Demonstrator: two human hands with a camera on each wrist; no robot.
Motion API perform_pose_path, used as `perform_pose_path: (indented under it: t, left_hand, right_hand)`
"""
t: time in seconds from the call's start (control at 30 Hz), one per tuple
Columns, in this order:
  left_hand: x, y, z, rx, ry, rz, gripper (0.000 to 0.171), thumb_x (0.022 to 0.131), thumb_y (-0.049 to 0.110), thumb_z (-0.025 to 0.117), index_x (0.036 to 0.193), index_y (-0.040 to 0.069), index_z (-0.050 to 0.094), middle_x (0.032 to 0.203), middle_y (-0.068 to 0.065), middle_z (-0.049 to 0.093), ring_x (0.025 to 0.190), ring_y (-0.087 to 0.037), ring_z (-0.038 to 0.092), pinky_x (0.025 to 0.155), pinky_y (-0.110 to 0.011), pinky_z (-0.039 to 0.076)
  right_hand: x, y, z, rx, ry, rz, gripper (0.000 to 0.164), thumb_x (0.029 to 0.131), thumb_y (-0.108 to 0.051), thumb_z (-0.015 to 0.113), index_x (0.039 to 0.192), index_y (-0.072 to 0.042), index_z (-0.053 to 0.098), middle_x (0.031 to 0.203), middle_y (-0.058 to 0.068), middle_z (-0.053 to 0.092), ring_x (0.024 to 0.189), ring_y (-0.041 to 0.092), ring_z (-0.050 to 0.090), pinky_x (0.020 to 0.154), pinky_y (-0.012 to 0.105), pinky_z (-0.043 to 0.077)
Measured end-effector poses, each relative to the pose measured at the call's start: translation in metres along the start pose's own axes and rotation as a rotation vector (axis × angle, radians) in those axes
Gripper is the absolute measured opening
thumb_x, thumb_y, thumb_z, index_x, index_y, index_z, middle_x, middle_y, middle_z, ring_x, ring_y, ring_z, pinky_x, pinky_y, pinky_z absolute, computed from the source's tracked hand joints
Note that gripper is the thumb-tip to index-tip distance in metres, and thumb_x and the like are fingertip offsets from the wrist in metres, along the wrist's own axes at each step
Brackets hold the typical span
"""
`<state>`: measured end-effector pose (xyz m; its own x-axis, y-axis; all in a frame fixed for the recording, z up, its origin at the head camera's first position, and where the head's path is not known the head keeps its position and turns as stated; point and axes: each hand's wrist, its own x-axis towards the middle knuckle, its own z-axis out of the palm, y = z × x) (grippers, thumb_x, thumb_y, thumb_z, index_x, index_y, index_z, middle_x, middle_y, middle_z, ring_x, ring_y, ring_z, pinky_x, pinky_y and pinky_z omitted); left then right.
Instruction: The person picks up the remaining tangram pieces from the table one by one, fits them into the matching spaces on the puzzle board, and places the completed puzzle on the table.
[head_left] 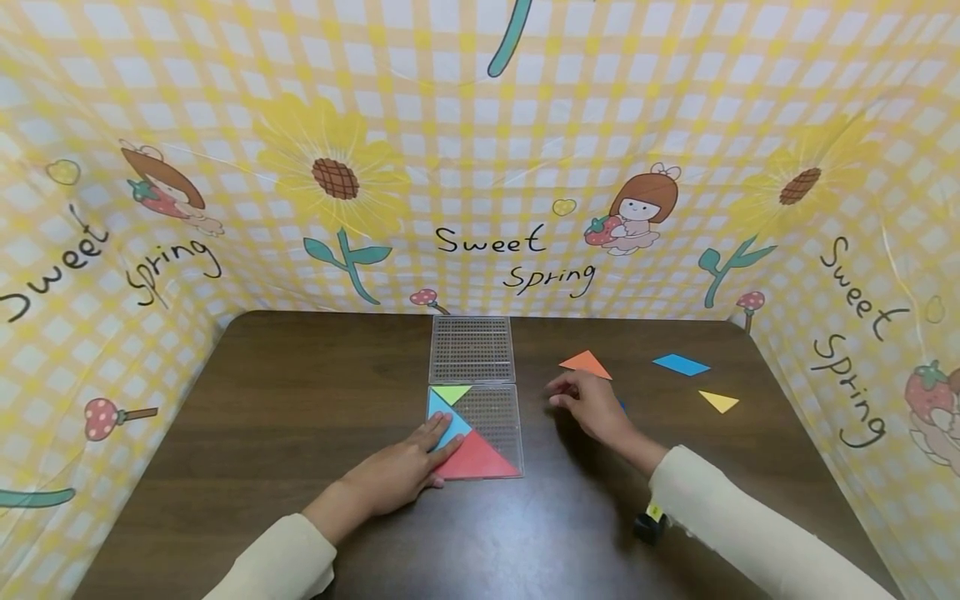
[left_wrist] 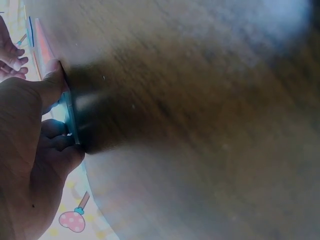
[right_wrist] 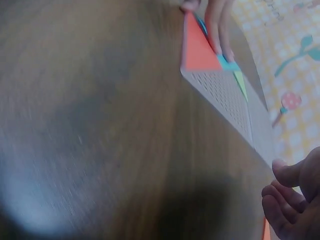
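A clear plastic tangram case (head_left: 497, 410) lies unfolded on the table, its gridded lid half (head_left: 472, 348) pointing away from me. In the near half are a red triangle (head_left: 480, 458), a light blue triangle (head_left: 438, 408) and a small green triangle (head_left: 452, 393). My left hand (head_left: 401, 467) rests its fingers on the blue and red triangles, with the thumb (left_wrist: 52, 82) at the case's near edge. To the right of the case, my right hand (head_left: 592, 404) hovers with loosely curved fingers (right_wrist: 280, 202) holding nothing. Just beyond it lies an orange triangle (head_left: 587, 362).
A blue parallelogram (head_left: 681, 364) and a yellow triangle (head_left: 719, 401) lie farther right on the brown table (head_left: 300, 392). A dark blue piece (head_left: 622, 406) is mostly hidden behind the right hand. Checked cloth walls (head_left: 480, 167) enclose the back and sides.
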<state>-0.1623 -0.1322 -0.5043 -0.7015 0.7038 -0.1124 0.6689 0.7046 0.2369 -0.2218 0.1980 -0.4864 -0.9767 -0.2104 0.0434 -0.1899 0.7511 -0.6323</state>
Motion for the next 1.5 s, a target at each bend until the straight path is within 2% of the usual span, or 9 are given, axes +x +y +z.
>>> perform_pose_path:
  t: [0.13, 0.33, 0.7, 0.83, 1.2, 1.5]
  left_hand:
    - [0.000, 0.000, -0.001, -0.009, 0.001, -0.002, 0.059, 0.099, 0.039, 0.049, 0.151, 0.017, 0.031, 0.160, -0.018, 0.016, 0.147, -0.033, 0.018, 0.109, -0.041, 0.039]
    - [0.000, 0.002, -0.003, -0.010, -0.003, -0.009, 0.060, 0.099, 0.039, 0.050, 0.151, 0.017, 0.031, 0.160, -0.019, 0.015, 0.147, -0.034, 0.017, 0.108, -0.042, 0.040]
    - [-0.001, 0.001, -0.003, -0.024, -0.020, -0.014, 0.060, 0.099, 0.041, 0.048, 0.152, 0.019, 0.029, 0.160, -0.017, 0.014, 0.148, -0.033, 0.016, 0.108, -0.041, 0.040]
    - [-0.001, 0.001, -0.003, -0.020, -0.020, -0.007, 0.060, 0.100, 0.041, 0.047, 0.152, 0.019, 0.029, 0.160, -0.018, 0.013, 0.148, -0.032, 0.016, 0.108, -0.041, 0.040]
    - [-0.001, 0.000, -0.002, -0.017, -0.008, 0.009, 0.061, 0.100, 0.042, 0.047, 0.152, 0.017, 0.029, 0.160, -0.019, 0.014, 0.147, -0.033, 0.016, 0.108, -0.041, 0.040]
    - [-0.002, -0.002, 0.003, -0.029, -0.001, 0.008, 0.062, 0.099, 0.042, 0.049, 0.152, 0.017, 0.029, 0.160, -0.017, 0.013, 0.147, -0.033, 0.017, 0.106, -0.039, 0.043]
  right_hand:
    - [0.005, 0.010, -0.012, 0.005, 0.030, -0.004, 0.022, 0.088, -0.014, 0.069, 0.109, -0.006, 0.069, 0.103, 0.006, 0.069, 0.090, 0.022, 0.066, 0.077, 0.036, 0.055]
    - [0.011, 0.025, -0.027, -0.011, 0.055, 0.025, 0.022, 0.092, -0.016, 0.065, 0.111, -0.006, 0.068, 0.108, 0.010, 0.065, 0.096, 0.026, 0.065, 0.078, 0.040, 0.056]
    - [0.020, 0.048, -0.045, -0.112, 0.098, 0.048, 0.021, 0.092, -0.007, 0.064, 0.112, -0.003, 0.067, 0.105, 0.015, 0.064, 0.095, 0.031, 0.064, 0.081, 0.046, 0.054]
    - [0.022, 0.059, -0.050, -0.139, 0.114, 0.057, 0.021, 0.093, -0.010, 0.063, 0.112, -0.003, 0.067, 0.105, 0.015, 0.064, 0.094, 0.031, 0.063, 0.080, 0.047, 0.053]
    - [0.030, 0.085, -0.074, -0.168, 0.143, 0.129, 0.023, 0.094, -0.009, 0.062, 0.113, 0.003, 0.064, 0.106, 0.020, 0.063, 0.096, 0.035, 0.062, 0.083, 0.049, 0.052]
    - [0.031, 0.105, -0.093, -0.208, 0.190, 0.121, 0.023, 0.093, -0.007, 0.063, 0.112, 0.005, 0.064, 0.105, 0.023, 0.064, 0.095, 0.039, 0.064, 0.084, 0.053, 0.049]
